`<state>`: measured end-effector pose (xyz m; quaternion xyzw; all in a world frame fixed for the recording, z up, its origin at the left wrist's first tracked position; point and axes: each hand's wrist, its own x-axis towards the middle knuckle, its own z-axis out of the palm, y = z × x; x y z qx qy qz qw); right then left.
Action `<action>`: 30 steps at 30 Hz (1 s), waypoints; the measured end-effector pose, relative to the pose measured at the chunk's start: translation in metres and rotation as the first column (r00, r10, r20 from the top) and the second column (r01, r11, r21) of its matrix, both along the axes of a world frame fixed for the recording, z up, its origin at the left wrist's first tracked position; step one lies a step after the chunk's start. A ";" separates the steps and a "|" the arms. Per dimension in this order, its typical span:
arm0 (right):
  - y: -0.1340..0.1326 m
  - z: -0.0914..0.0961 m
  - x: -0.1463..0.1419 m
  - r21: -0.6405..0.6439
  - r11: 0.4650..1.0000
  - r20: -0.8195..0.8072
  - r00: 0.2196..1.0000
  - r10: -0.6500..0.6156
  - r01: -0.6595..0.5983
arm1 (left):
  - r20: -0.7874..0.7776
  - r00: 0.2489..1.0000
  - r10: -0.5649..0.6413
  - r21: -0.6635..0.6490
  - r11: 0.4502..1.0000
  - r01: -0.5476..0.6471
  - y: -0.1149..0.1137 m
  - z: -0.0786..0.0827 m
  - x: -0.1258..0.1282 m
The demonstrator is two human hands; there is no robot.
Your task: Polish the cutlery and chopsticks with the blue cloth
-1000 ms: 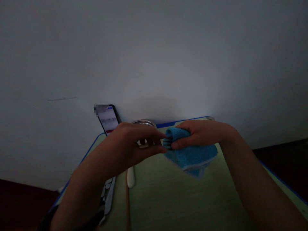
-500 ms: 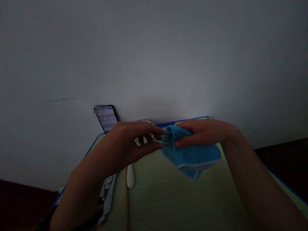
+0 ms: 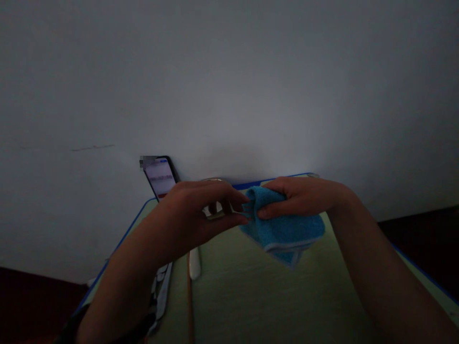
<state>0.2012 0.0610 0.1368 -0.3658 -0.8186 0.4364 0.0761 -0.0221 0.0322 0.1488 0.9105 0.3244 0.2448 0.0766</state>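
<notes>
My left hand (image 3: 201, 210) is closed in a pinch on a small metal utensil (image 3: 234, 210) that looks like a fork; its tines point right. My right hand (image 3: 301, 196) is closed on a blue cloth (image 3: 287, 229) and presses its folded edge around the utensil's tip. The rest of the cloth hangs below that hand, just above the pale green table (image 3: 251, 296). Both hands meet in the middle of the view, above the far part of the table. The light is dim.
A phone (image 3: 161, 176) with a lit screen leans on the wall at the table's far left. A metal bowl's rim (image 3: 215, 180) shows behind my left hand. A white handle (image 3: 194, 263), a thin wooden stick (image 3: 189, 301) and metal utensils (image 3: 163, 291) lie at left.
My right hand has worked the cloth a little along the utensil's tip, and the hanging part of the cloth has shifted slightly. My left hand has stayed nearly in place.
</notes>
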 end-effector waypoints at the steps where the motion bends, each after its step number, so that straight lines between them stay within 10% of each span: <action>1: 0.000 0.000 0.000 0.011 1.000 0.002 1.000 -0.001 0.001 | -0.005 1.000 0.001 -0.003 1.000 -0.001 0.000 0.000 0.000; 30: -0.001 0.003 -0.006 0.004 1.000 0.002 1.000 0.029 -0.029 | -0.009 1.000 -0.001 -0.047 0.999 0.000 0.000 0.002 0.003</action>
